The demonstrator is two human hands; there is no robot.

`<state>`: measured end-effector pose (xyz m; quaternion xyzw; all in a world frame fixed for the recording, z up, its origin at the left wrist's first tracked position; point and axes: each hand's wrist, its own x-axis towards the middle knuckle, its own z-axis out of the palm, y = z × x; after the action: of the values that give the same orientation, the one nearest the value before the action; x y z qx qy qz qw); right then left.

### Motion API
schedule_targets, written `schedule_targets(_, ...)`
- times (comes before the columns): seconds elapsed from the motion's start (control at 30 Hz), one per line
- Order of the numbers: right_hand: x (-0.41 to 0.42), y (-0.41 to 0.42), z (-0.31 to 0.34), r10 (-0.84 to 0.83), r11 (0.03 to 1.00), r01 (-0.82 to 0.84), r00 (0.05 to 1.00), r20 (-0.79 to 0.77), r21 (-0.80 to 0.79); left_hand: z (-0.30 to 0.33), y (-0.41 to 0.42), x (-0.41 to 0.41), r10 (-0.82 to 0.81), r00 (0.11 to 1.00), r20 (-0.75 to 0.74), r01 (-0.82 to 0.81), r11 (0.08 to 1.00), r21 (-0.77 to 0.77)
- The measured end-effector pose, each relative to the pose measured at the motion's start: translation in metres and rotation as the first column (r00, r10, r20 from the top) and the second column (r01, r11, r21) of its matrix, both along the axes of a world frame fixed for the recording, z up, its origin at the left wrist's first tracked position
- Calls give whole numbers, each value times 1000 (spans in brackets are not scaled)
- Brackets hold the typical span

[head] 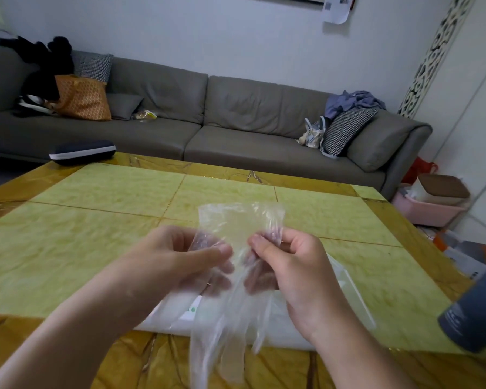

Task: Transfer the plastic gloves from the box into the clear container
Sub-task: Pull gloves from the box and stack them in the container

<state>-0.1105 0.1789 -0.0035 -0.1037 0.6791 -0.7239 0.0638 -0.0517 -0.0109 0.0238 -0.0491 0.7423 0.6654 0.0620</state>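
Both hands are raised over the table, a yellow-green tiled top with a golden-brown marbled border; between them they hold a thin, clear, crinkled plastic glove, its cuff standing up above the fingers and its long finger parts hanging down towards the near edge of the table; the left hand has its fingers curled, thumb laid across the front of the film and pinching it; the right hand is likewise curled, fingertips and thumb pinching the other side of the same glove; part of each hand's fingers shows hazily through the plastic. Beneath the hands, lying on the table, is a flat white and translucent plastic package with a small green mark, partly hidden by the wrists and the hanging glove; whether it is the box or the clear container cannot be told. At the right edge a dark grey cylindrical object juts into view, blurred. At the far left corner of the table rests a dark navy oval case with a white band; behind the table runs a long grey sofa bearing an orange patterned bag, checked cushions and heaped clothing; a pink plastic tub stands on the floor at right.
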Motion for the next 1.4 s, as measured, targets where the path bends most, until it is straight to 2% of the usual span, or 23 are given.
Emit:
schedule_targets(0.13, -9, 25, 7, -56, 996, 54, 998, 23, 69, -3, -3, -3, 153, 986, -64, -159, 983, -89)
schedule_targets(0.2, -15, 40, 14, 17, 991, -27, 997, 76, 133, -4, -3, -3, 167, 982, -89, -178, 976, -125)
schedule_targets(0.27, -19, 52, 21, 145, 963, -169, 982, 124, 210, -3, 0, -4, 74, 993, -86, -88, 983, -161)
schedule_targets(0.33, -22, 60, 24, 266, 903, -292, 956, 124, 316, -2, 6, -5, -82, 996, -47, 71, 979, -189)
schedule_targets(0.43, -25, 63, 22, 375, 848, -368, 925, 59, 382, -4, 14, -8, -239, 971, 9, 233, 938, -256)
schedule_targets(0.5, -29, 69, 20, 288, 896, -275, 958, 16, 348, -5, 14, -11, -170, 985, -32, 152, 941, -302)
schedule_targets(0.57, -35, 80, 18, 118, 939, -107, 993, -14, 326, -7, 12, -16, 37, 990, -139, -76, 954, -290)
schedule_targets(0.63, -42, 93, 12, -60, 953, 60, 998, -10, 298, -11, 8, -18, 243, 929, -279, -324, 899, -295)
schedule_targets(0.7, -50, 103, 2, -196, 938, 187, 981, 2, 291, -11, 10, -18, 341, 829, -444, -505, 796, -333)
schedule_targets(0.77, -54, 106, -8, -252, 915, 237, 968, 3, 326, -3, 23, -15, 272, 761, -590, -552, 749, -367)
schedule_targets(0.83, -55, 105, -15, -251, 892, 240, 968, -20, 384, 6, 49, -15, 77, 763, -642, -472, 745, -471)
schedule_targets(0.87, -54, 104, -18, -246, 876, 239, 969, -38, 420, 7, 64, -19, -33, 796, -605, -394, 730, -559)
schedule_targets(0.93, -53, 100, -22, -235, 827, 244, 968, -83, 507, -3, 94, -35, -215, 882, -420, -201, 634, -747)
schedule_targets(1.03, -52, 98, -27, -229, 729, 267, 963, -143, 630, -38, 120, -62, -257, 961, -106, 35, 491, -870)
schedule_targets(1.13, -55, 99, -35, -198, 627, 294, 956, -217, 722, -62, 127, -77, -266, 958, 107, 226, 469, -854)
schedule_targets(1.27, -62, 101, -39, -158, 452, 323, 946, -282, 831, -68, 127, -88, -320, 912, 258, 389, 468, -794)
schedule_targets(1.4, -64, 101, -39, -103, 344, 288, 958, -269, 893, -66, 131, -99, -356, 851, 387, 512, 397, -762)
